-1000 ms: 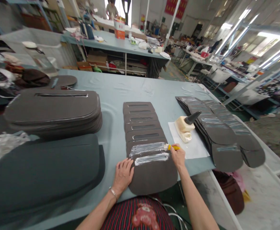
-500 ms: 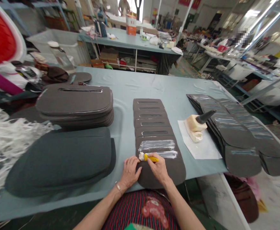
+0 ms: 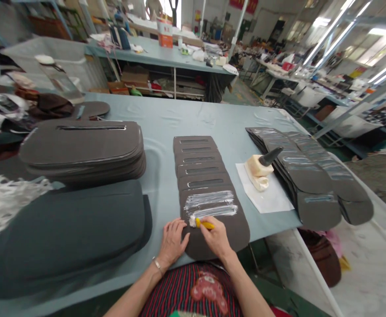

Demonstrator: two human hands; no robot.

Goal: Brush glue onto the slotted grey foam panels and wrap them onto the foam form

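My right hand (image 3: 215,240) is closed on a small yellow-handled brush (image 3: 203,224) whose white tip touches the nearest dark grey panel (image 3: 227,229), at the left end of its lower white glue stripe. Two glue stripes (image 3: 210,203) run across that panel, on either side of its slot. My left hand (image 3: 173,240) lies flat with fingers apart on the panel's left edge. The panel is the front one of an overlapping row of slotted panels (image 3: 195,156) running away from me.
A cream glue bottle with a black nozzle (image 3: 260,166) lies on white paper (image 3: 268,200) to the right. Glued panels (image 3: 311,176) fan out further right. A stack of large dark panels (image 3: 83,147) and a big dark sheet (image 3: 64,229) lie left on the grey-blue table (image 3: 196,116).
My right hand has carried the brush from the panel's right side to its left, leaving the lower stripe fuller. My left hand has stayed on the panel's left edge.
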